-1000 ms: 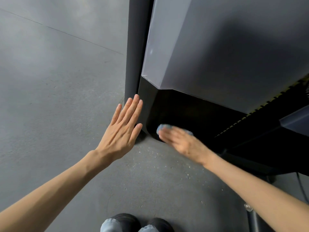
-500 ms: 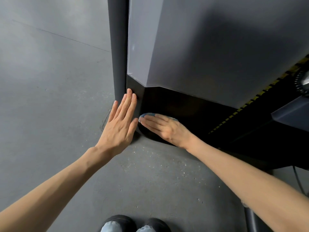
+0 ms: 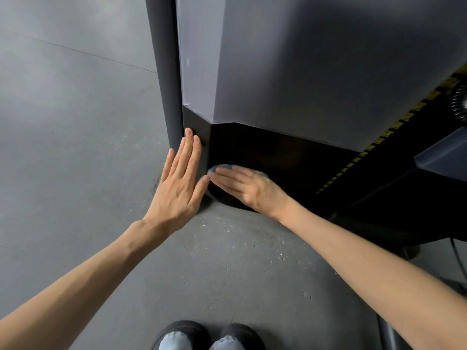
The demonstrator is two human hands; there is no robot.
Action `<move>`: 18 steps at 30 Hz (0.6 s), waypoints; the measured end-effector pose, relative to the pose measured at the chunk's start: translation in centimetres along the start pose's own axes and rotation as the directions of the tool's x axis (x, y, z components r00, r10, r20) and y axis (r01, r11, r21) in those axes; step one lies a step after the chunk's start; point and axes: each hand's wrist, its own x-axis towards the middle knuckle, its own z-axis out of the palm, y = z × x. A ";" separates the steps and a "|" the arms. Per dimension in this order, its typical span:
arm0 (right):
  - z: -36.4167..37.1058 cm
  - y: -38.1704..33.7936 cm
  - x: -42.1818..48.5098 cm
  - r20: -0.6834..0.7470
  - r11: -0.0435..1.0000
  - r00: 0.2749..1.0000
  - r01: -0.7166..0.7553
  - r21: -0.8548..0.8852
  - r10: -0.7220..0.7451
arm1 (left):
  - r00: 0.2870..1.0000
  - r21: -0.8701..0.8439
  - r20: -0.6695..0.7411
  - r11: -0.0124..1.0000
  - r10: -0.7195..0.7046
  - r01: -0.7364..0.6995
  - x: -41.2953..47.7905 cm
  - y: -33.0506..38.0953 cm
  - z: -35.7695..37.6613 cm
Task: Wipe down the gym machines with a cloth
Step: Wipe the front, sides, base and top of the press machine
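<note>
A gym machine fills the upper right: a grey shroud [image 3: 316, 72] over a black lower panel [image 3: 273, 152]. My right hand [image 3: 246, 186] lies flat on that black panel near its left corner, pressing a blue cloth [image 3: 223, 168] against it; only the cloth's edges show past my fingers. My left hand [image 3: 180, 180] is flat with fingers together, resting against the panel's corner edge beside a dark upright post [image 3: 168, 72]. The thumb of my left hand nearly touches my right fingertips.
Grey concrete floor [image 3: 75, 147] spreads to the left and below. A yellow-and-black hazard strip [image 3: 379, 140] runs diagonally at right, with a grey ledge [image 3: 444, 155] and a coiled cable [image 3: 458, 102] beyond. My shoes [image 3: 207, 337] are at the bottom edge.
My right hand slid the cloth leftward along the black panel toward the corner. My left hand went from hovering to resting on the corner edge. The view shifted slightly.
</note>
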 end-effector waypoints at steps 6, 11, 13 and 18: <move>2.2 -2.6 -1.3 0.303 0.997 0.951 -0.069 0.046 0.052 | 0.999 -0.021 -0.033 1.000 -0.012 0.012 0.0 0.5 0.4; -0.7 -0.9 -1.8 0.160 0.989 0.986 -0.070 0.128 0.049 | 0.997 0.027 -0.031 0.997 0.067 -0.067 -0.5 1.3 0.3; -3.8 1.2 -1.4 0.010 0.997 0.997 -0.075 0.029 0.075 | 0.997 0.024 -0.027 0.997 0.075 -0.075 -0.5 1.8 0.5; -7.6 3.9 -1.6 -0.250 0.969 0.954 -0.203 -0.142 0.163 | 0.999 -0.039 -0.041 0.999 0.006 -0.007 -0.4 3.2 1.1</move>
